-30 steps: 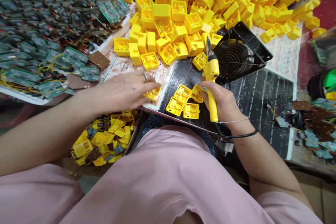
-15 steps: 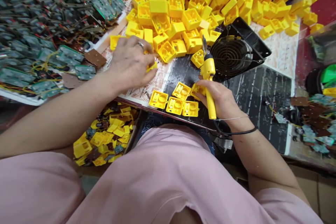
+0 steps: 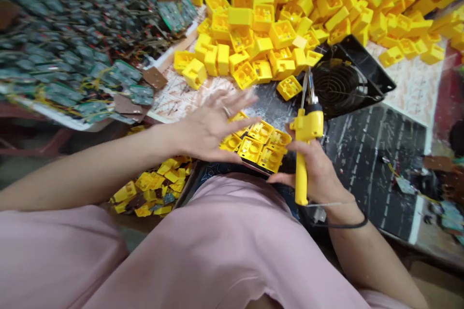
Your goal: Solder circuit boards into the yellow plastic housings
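Several small open yellow plastic cases (image 3: 250, 148) with metal contacts inside sit side by side near the table's front edge. My left hand (image 3: 208, 131) reaches over their left end, palm down, fingers spread, blurred by motion and partly covering the nearest cases. My right hand (image 3: 322, 174) holds a yellow soldering gun (image 3: 301, 174) upright, its metal tip and thin feed tube pointing away from me. The right fingertips are close to the right end of the case group; whether they touch it I cannot tell. A dark cord hangs round my right wrist.
A large heap of yellow cases (image 3: 282, 34) covers the back. A black fan (image 3: 377, 70) lies right of the gun on a black mat (image 3: 380, 159). Wired circuit boards (image 3: 123, 75) fill the left tray. Below the edge is a box of yellow pieces (image 3: 159, 181).
My left hand has come from the heap towards me and spread over the cases. Another case now lies in the group. My right hand and soldering gun have shifted nearer; the view has moved too.
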`<state>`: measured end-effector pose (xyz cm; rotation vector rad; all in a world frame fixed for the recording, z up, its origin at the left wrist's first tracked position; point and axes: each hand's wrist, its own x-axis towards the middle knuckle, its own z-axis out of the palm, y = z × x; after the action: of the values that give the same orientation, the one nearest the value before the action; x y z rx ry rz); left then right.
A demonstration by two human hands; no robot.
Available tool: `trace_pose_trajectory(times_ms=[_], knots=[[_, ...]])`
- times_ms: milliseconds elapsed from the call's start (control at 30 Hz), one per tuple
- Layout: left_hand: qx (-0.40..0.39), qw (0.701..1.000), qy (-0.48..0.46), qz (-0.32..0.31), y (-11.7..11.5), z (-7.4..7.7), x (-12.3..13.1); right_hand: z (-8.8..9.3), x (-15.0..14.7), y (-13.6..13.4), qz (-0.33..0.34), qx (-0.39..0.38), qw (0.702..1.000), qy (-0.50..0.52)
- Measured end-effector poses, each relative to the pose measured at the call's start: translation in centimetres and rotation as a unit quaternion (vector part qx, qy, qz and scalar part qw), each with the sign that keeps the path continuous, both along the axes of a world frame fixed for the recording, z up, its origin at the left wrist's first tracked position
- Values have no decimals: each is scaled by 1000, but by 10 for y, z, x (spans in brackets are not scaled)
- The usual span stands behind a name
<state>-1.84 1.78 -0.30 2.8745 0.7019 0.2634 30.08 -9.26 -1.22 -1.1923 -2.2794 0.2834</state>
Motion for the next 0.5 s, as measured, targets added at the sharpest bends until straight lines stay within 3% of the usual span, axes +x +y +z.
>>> trace_pose_trajectory(times_ms=[100, 233, 333, 433, 500], knots=[[2, 998, 24, -55, -6, -11, 21, -15, 0, -2, 29, 37, 999, 0], [-33, 997, 59, -41, -3, -17, 62, -28, 12, 9, 32, 17, 999, 18], [-31, 998, 44, -39, -7, -20, 81, -24, 22, 15, 35, -7, 999, 17], [-9, 1000, 12, -18, -10, -16, 77, -13, 26, 12, 35, 14, 999, 8], [12, 998, -16, 55, -7, -4, 51, -8, 27, 4, -12, 33, 999, 15]])
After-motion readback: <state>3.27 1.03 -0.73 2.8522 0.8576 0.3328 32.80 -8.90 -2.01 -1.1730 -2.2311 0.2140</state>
